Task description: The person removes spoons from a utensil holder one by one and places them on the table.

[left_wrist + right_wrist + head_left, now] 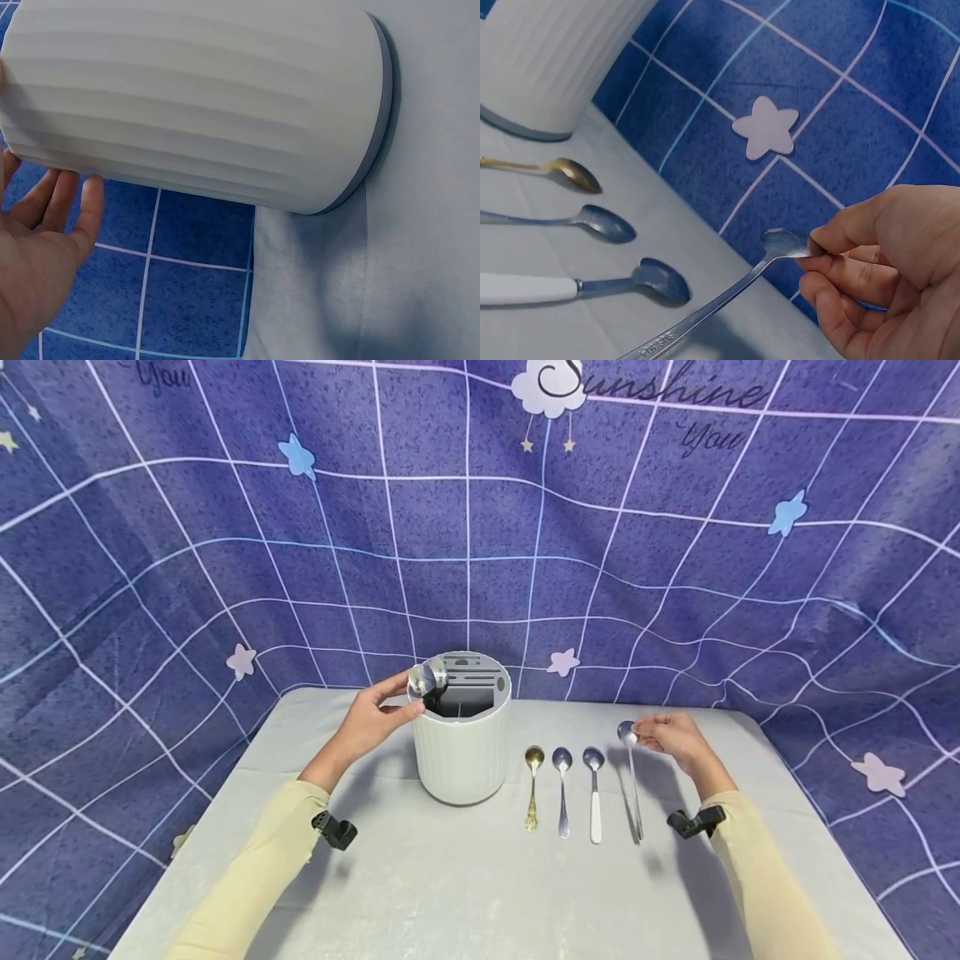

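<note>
A white ribbed utensil holder [461, 760] with a slotted grey top stands on the table. My left hand [378, 714] holds its left rim, thumb in front and fingers around the side; in the left wrist view these fingers [88, 210] lie against the ribbed wall. Shiny spoon bowls [427, 678] stick up from the holder beside the thumb. My right hand [670, 737] pinches a long silver spoon [727, 296] by its bowl, with the handle slanting down over the table. To its left lie a white-handled spoon [595, 793], a silver spoon [562, 789] and a gold spoon [533, 785].
A pale grey cloth covers the table [457, 885]. Close behind it hangs a purple-blue curtain [420, 518] with a grid of lines and stars, which also closes in both sides. Small black cameras sit on both wrists.
</note>
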A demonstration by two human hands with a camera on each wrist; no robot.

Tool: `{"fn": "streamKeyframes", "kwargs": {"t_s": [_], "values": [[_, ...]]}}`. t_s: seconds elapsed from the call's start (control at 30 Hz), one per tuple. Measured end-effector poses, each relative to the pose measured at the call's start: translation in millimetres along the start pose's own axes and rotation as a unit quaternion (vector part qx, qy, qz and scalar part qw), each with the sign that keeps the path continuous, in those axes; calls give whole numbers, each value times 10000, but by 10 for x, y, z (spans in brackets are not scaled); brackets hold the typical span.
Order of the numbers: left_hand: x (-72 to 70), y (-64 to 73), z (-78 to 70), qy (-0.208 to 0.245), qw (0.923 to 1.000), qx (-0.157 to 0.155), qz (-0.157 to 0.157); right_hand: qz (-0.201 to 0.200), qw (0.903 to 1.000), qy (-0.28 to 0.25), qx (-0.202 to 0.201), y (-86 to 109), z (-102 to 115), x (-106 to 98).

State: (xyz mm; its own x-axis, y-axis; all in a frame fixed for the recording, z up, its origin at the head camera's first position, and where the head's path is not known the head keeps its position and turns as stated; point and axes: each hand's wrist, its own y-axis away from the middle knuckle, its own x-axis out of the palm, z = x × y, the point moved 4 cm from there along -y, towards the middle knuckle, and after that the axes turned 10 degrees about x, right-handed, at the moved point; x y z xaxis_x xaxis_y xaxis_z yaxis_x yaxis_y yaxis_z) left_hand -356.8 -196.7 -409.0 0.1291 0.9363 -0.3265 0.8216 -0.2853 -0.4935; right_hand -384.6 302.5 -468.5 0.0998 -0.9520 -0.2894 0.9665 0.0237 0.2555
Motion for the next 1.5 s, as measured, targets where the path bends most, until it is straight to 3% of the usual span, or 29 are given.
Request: {"fn": "streamKeyframes", "kwargs": {"t_s": [0.53,0.87,1.13,1.5], "values": [[22,23,20,15,9999,66,-82,207,9989,-297,282,-104,-227,38],[9,24,44,-10,9999,70,-97,312,9984,-204,424,-4,-142,107],[8,9,34,50,9999,82,-97,183,9986,-249,435,-136,-346,91],[8,1,35,62,9998,118,-121,219,9971,-227,690,-129,-451,109]]}}
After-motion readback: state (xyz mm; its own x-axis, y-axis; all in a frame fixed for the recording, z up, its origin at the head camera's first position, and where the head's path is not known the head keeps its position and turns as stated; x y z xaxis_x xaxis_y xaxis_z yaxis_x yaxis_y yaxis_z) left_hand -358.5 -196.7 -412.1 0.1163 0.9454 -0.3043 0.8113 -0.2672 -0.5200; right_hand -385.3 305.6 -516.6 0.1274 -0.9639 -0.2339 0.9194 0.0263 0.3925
